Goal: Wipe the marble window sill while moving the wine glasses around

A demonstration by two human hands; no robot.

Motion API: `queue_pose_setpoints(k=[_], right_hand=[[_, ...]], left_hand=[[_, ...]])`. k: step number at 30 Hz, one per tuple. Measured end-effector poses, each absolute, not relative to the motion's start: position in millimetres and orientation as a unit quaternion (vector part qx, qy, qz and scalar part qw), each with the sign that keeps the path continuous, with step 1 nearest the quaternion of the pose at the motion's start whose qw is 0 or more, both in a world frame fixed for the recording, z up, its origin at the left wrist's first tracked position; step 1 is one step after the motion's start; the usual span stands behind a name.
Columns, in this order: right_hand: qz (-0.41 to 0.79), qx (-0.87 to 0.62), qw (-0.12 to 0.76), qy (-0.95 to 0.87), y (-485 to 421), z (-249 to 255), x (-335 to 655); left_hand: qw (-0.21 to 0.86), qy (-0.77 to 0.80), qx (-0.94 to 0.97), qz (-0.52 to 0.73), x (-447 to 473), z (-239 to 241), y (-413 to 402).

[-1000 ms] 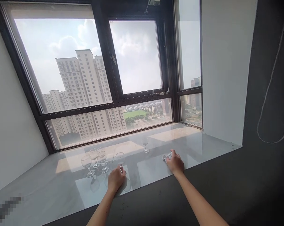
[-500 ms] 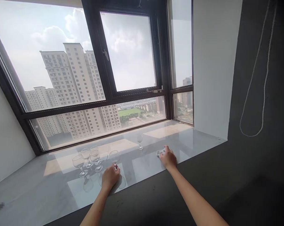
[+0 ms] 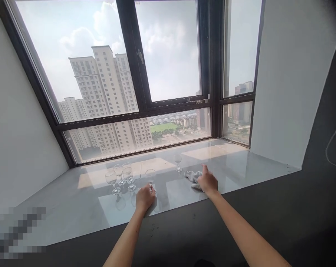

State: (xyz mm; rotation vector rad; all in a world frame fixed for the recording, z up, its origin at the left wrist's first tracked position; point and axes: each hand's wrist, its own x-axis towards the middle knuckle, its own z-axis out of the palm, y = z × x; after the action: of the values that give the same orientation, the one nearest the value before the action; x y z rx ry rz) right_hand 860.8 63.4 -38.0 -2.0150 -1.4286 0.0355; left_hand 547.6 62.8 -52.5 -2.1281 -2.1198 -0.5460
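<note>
My left hand (image 3: 145, 198) is closed round the stem of a wine glass (image 3: 150, 173), whose clear bowl stands above the fingers, close to the sill's front edge. To the right, my right hand (image 3: 208, 181) has its fingers curled at the right end of a crumpled grey-white cloth (image 3: 192, 175), with one finger or the thumb pointing up. The cloth lies partly spread on the sill, and the fingertips are hidden behind the hand. Another stemmed glass (image 3: 178, 163) stands upright between and beyond both hands.
Several stemmed glasses (image 3: 111, 178) stand grouped left of my left hand on the shiny grey window sill (image 3: 81, 200). A dark-framed window (image 3: 184, 107) rises behind. A white wall (image 3: 285, 111) bounds the right side, and a bead cord (image 3: 328, 150) hangs beyond it.
The view has shifted, so the scene sits further right and a little higher. The cloth, bunched at my right hand before, now lies more spread out. My left hand keeps the glass.
</note>
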Motion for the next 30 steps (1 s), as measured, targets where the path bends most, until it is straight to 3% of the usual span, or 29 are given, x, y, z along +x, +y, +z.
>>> queue_pose_setpoints(k=[6, 10, 14, 16, 25, 30], right_hand=[[0.028, -0.719, 0.325, -0.613, 76, -11, 812], [-0.021, -0.753, 0.231, -0.616, 71, -12, 790], [0.082, -0.731, 0.187, -0.651, 65, -18, 793], [0.123, -0.696, 0.187, -0.682, 64, -19, 802], [0.108, -0.659, 0.191, -0.719, 71, -39, 817], [0.093, -0.634, 0.274, -0.717, 69, -29, 790]], left_hand=[[0.035, -0.698, -0.694, -0.176, 551, -47, 59], [0.018, -0.701, -0.692, -0.173, 552, -43, 55], [0.002, -0.697, -0.695, -0.177, 551, -41, 54], [0.004, -0.696, -0.696, -0.178, 550, -43, 55], [0.015, -0.691, -0.703, -0.171, 549, -46, 58], [0.023, -0.682, -0.710, -0.171, 552, -45, 55]])
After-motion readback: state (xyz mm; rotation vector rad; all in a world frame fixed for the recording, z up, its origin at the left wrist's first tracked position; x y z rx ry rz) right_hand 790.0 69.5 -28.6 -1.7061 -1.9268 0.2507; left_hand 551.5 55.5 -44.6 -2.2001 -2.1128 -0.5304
